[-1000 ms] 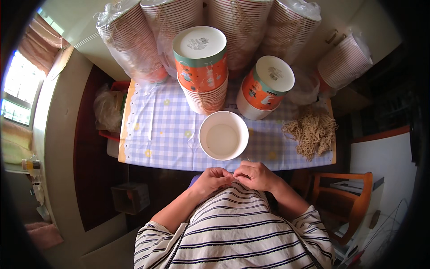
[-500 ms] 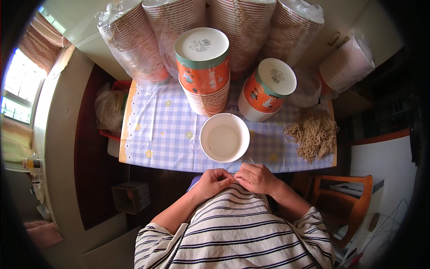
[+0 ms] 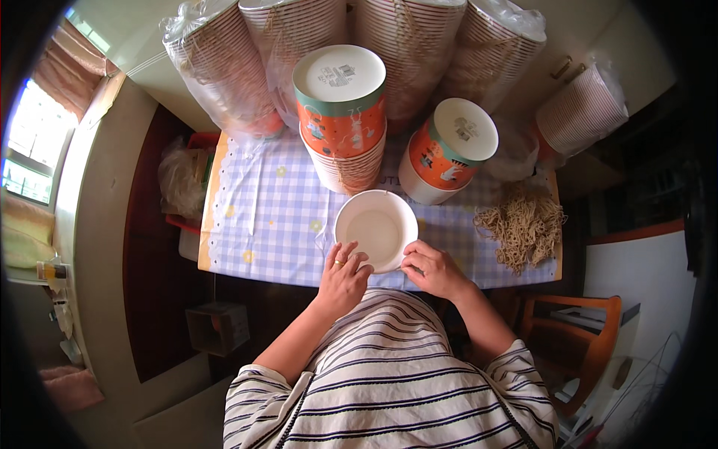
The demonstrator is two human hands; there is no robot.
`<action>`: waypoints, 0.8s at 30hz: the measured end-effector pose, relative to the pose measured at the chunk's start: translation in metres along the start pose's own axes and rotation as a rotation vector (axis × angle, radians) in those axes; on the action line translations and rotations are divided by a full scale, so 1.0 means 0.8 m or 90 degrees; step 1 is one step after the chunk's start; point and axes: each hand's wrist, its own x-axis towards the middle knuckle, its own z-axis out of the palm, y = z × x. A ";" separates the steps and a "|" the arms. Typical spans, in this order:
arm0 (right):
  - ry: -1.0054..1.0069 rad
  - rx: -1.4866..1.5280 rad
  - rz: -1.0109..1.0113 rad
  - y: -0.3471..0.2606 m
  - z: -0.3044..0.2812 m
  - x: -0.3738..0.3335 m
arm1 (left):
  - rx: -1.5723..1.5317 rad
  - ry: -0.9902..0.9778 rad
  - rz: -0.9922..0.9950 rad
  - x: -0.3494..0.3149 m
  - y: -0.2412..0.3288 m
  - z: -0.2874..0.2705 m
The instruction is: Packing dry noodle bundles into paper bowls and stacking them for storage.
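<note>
While the round white paper tub [image 3: 378, 224] stands mouth-up on the blue-and-white checked cloth [image 3: 288, 243], the bare left hand [image 3: 344, 283], half open with fingers spread, lies over the tub's near left rim, and the bare right hand [image 3: 432, 269], fingers curled inward, is at its near right rim, whether either grips anything I cannot tell.

A blue-and-white checked cloth [image 3: 292, 224] with yellow flowers covers the worktop [image 3: 203, 254]; left of it, a clear plastic bag [image 3: 178, 183] rests against a red crate [image 3: 203, 141], with a brownish box [image 3: 217, 329] lower down; at far left, a pinkish curtain [image 3: 56, 56] hangs by a bright window [image 3: 34, 142]; at lower right stands an orange-brown wooden chair [image 3: 609, 344]; behind, a cabinet [image 3: 636, 56] bears metal handles [image 3: 561, 67].
</note>
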 end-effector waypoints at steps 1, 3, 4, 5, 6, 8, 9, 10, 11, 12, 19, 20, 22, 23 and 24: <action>-0.016 -0.027 -0.002 0.004 0.000 0.000 | 0.025 0.005 0.029 -0.004 -0.007 0.006; -0.033 -0.053 -0.002 0.007 -0.003 -0.002 | 0.017 0.034 0.035 -0.012 -0.015 0.016; -0.079 -0.064 0.008 0.005 -0.006 -0.005 | 0.009 0.064 0.043 -0.016 -0.017 0.018; -0.126 -0.075 0.019 0.005 -0.006 -0.006 | 0.008 0.061 0.043 -0.020 -0.017 0.017; -0.126 -0.073 0.020 0.007 -0.001 -0.009 | 0.004 0.084 0.034 -0.025 -0.017 0.017; -0.110 -0.064 -0.078 0.015 0.013 -0.021 | -0.003 0.104 0.026 -0.030 -0.016 0.016; -0.126 -0.120 -0.093 0.014 0.018 -0.029 | -0.005 0.114 0.013 -0.032 -0.016 0.016; -0.126 -0.117 -0.093 0.009 0.021 -0.032 | -0.004 0.124 -0.003 -0.034 -0.017 0.015; -0.105 -0.145 -0.126 0.002 0.023 -0.032 | -0.014 0.131 -0.008 -0.037 -0.021 0.016; -0.083 -0.174 -0.159 -0.002 0.023 -0.033 | -0.013 0.129 -0.009 -0.040 -0.023 0.017; -0.080 -0.257 -0.218 -0.017 0.019 -0.032 | 0.026 0.123 -0.029 -0.055 -0.037 0.009; -0.081 -0.256 -0.217 -0.017 0.020 -0.033 | 0.025 0.117 -0.010 -0.053 -0.036 0.005; -0.074 -0.244 -0.196 -0.014 0.021 -0.035 | 0.020 0.096 0.013 -0.053 -0.029 0.002; -0.074 -0.244 -0.195 -0.011 0.021 -0.036 | 0.016 0.076 0.037 -0.052 -0.027 0.002; -0.094 -0.175 -0.152 -0.009 0.021 -0.038 | 0.016 0.069 0.049 -0.052 -0.027 0.005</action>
